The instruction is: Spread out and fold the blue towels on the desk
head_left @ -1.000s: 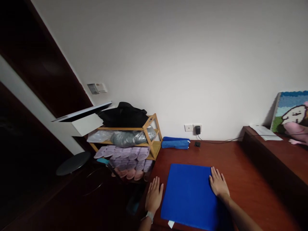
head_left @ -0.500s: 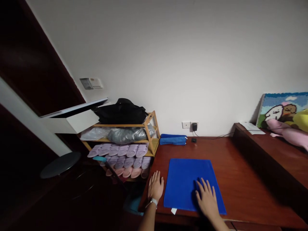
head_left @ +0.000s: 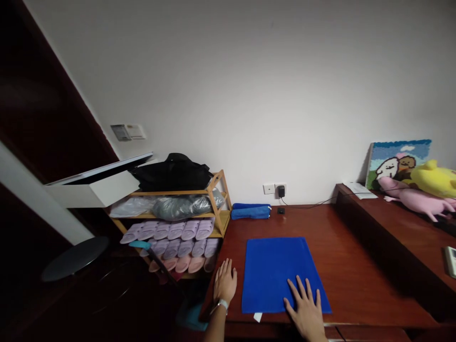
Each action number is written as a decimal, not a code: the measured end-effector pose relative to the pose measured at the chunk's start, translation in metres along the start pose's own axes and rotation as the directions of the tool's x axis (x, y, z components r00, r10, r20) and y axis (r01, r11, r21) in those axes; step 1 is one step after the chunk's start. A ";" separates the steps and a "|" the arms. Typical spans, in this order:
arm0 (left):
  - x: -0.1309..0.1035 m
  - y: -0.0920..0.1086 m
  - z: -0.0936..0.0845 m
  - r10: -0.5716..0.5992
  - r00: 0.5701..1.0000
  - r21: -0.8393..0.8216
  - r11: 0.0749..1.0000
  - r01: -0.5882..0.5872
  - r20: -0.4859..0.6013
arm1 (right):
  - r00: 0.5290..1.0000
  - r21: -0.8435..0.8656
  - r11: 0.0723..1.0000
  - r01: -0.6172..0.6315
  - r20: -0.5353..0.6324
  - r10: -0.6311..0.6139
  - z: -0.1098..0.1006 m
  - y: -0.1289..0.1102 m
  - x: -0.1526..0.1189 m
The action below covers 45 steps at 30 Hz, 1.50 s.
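A blue cloth lies spread flat on the reddish-brown wooden desk, with a small white tag poking out at its near edge. My right hand rests on the cloth's near right corner, fingers spread and nothing held. Left of the cloth, my left hand lies flat on the desk near its left edge, fingers stretched out, apart from the cloth. A watch or bracelet circles the left wrist.
Folded blue cloths lie at the desk's back left, beside a small black box. A wooden shoe rack holding several slippers stands left. A raised ledge on the right bears a pink plush toy. A stool stands far left.
My right hand has moved a little toward the cloth's near edge, its fingers spread wider. The left hand stays flat on the desk. The view has turned slightly right.
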<state>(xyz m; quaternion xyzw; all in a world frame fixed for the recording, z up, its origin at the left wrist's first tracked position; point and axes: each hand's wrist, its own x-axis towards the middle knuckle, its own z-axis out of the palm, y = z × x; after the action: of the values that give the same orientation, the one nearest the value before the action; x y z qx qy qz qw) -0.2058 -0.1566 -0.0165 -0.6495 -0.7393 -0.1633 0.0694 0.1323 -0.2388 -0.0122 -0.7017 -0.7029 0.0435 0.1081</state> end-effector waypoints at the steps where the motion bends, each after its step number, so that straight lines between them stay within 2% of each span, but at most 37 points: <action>1: 0.000 0.000 0.000 -0.003 1.000 0.000 1.000 0.003 0.003 | 1.000 -0.004 1.000 -0.011 0.000 0.011 0.000 0.007 0.002; 5: 0.001 0.000 0.002 -0.013 1.000 -0.008 1.000 0.013 -0.005 | 0.999 -0.021 0.998 -0.052 0.010 0.053 -0.007 0.054 0.013; 8: 0.001 -0.001 0.003 -0.014 1.000 -0.011 1.000 0.014 -0.016 | 0.998 -0.014 0.998 -0.055 0.038 0.056 -0.015 0.103 0.019; 13: 0.001 0.000 0.001 -0.010 1.000 -0.004 1.000 0.010 -0.011 | 0.987 0.013 0.998 -0.055 0.153 0.052 -0.032 0.185 0.021; 15: 0.001 0.001 0.001 -0.006 1.000 -0.002 1.000 0.006 -0.013 | 0.979 0.025 0.999 -0.045 0.202 0.039 -0.041 0.206 0.018; 17: 0.002 0.001 0.000 -0.001 1.000 0.005 1.000 0.001 -0.017 | 0.970 0.026 0.999 -0.041 0.241 0.033 -0.050 0.215 0.016; 20: 0.003 0.001 0.000 0.007 1.000 0.004 1.000 -0.007 -0.028 | 0.972 0.029 0.999 -0.032 0.234 0.024 -0.064 0.202 0.016; 24: 0.004 0.001 0.000 0.009 0.999 -0.018 1.000 -0.010 -0.044 | 0.983 0.068 0.995 0.066 0.167 -0.076 -0.073 0.149 0.026; 27: 0.004 0.000 0.000 0.008 0.999 -0.013 1.000 -0.008 -0.043 | 0.981 0.067 0.991 0.115 0.147 -0.124 -0.065 0.112 0.039; 30: 0.004 -0.001 0.002 0.009 0.999 0.003 1.000 -0.009 -0.038 | 0.984 0.042 0.995 0.090 0.148 -0.095 -0.048 0.093 0.049; 34: 0.005 -0.003 0.005 -0.003 0.999 -0.018 1.000 0.002 -0.034 | 0.988 0.027 0.997 0.071 0.134 -0.074 -0.030 0.092 0.059; 38: 0.004 -0.003 0.005 -0.011 0.999 -0.047 0.999 0.010 -0.036 | 0.986 0.022 0.997 0.076 0.144 -0.079 -0.028 0.101 0.078; 45: 0.000 -0.009 0.007 -0.020 0.999 -0.076 0.997 0.018 -0.032 | 0.980 0.020 0.998 0.066 0.184 -0.069 -0.027 0.126 0.152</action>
<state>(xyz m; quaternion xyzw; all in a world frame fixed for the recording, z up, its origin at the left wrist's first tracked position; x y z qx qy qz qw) -0.2134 -0.1548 -0.0247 -0.6418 -0.7376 -0.2025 0.0549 0.2628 -0.0885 0.0009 -0.6696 -0.7330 0.1097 0.0486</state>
